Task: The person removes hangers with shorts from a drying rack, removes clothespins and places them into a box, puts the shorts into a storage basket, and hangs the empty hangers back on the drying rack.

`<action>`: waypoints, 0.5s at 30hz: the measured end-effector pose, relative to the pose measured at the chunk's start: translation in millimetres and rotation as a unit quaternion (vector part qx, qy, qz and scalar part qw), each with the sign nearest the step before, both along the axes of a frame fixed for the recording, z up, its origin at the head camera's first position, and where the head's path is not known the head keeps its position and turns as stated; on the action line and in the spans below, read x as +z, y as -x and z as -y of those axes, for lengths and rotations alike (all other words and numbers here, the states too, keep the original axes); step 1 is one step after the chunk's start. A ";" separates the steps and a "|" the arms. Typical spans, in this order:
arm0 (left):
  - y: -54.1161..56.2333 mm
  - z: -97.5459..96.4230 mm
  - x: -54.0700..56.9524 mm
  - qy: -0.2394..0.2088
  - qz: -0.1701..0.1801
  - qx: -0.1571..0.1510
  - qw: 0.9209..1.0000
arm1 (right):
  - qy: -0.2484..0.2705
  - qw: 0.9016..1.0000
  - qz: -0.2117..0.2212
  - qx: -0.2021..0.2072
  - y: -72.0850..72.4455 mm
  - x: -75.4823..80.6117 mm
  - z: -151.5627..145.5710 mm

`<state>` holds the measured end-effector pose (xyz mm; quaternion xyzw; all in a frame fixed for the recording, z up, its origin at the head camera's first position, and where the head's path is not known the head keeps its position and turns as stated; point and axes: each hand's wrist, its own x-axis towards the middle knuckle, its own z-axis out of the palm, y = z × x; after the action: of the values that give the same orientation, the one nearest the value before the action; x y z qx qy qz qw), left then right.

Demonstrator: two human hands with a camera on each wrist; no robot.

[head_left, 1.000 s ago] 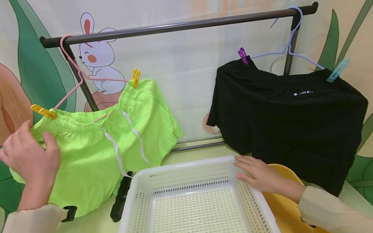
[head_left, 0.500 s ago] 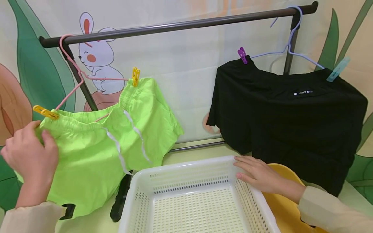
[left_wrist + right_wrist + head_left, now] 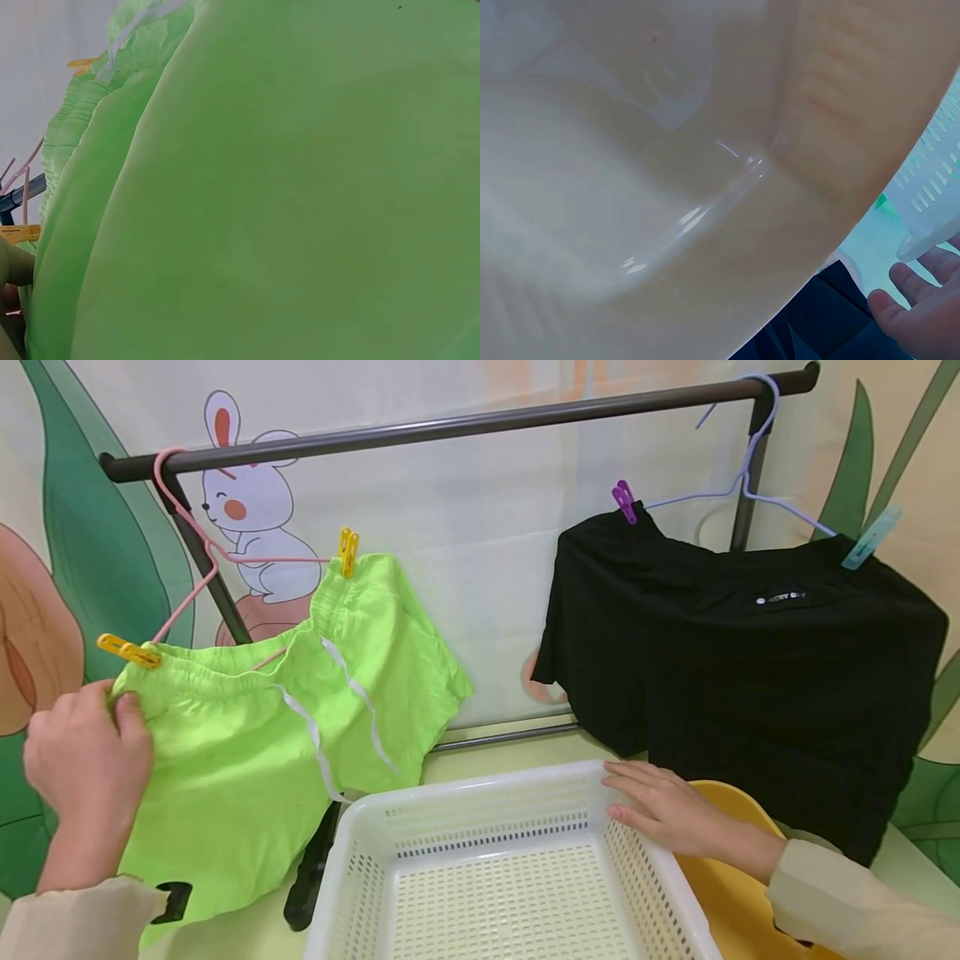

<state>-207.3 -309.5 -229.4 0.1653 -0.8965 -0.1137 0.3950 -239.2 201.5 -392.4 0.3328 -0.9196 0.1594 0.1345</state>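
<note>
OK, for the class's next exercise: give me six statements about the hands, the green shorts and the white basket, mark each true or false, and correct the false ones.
1. The left hand grips the green shorts. True.
2. The green shorts hang from a black hanger. False: they hang from the pink hanger.
3. Yellow clothespins clip the green shorts. True.
4. The drawstrings are tied together. False: the white drawstrings hang apart.
5. The right hand touches the white basket. True.
6. The white basket has solid walls. False: they are perforated.
</note>
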 end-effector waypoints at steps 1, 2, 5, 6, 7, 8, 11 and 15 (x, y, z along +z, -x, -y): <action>-0.2 0.1 0.0 0.001 0.003 0.000 1.000 | 0.000 1.000 0.001 -0.001 0.0 0.1 0.0; -0.5 0.1 -0.1 0.002 0.006 0.002 1.000 | 0.000 1.000 0.006 0.000 -2.1 3.4 1.1; -0.1 -0.1 0.6 -0.001 0.019 0.006 1.000 | 0.000 1.000 0.009 -0.001 -2.0 3.7 1.1; 0.0 -0.5 1.1 -0.002 0.024 0.007 1.000 | 0.000 1.000 0.010 -0.001 -2.1 3.9 1.1; 0.3 -0.6 1.3 -0.003 0.029 0.009 1.000 | 0.000 1.000 0.012 -0.001 -2.1 3.9 1.1; 0.8 -0.7 1.5 -0.003 0.032 0.011 0.999 | 0.001 1.000 0.013 -0.002 -2.1 3.9 1.1; 1.5 -0.7 2.3 -0.005 0.043 0.016 0.999 | 0.003 1.000 0.010 -0.002 -2.4 3.9 1.2; 2.5 -0.3 3.5 -0.010 0.055 0.025 0.998 | 0.004 1.000 0.005 0.001 -2.1 4.0 0.4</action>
<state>-209.8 -309.2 -225.9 0.1979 -0.9111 -0.1034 0.3466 -237.1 201.0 -388.4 0.3321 -0.9195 0.1645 0.1308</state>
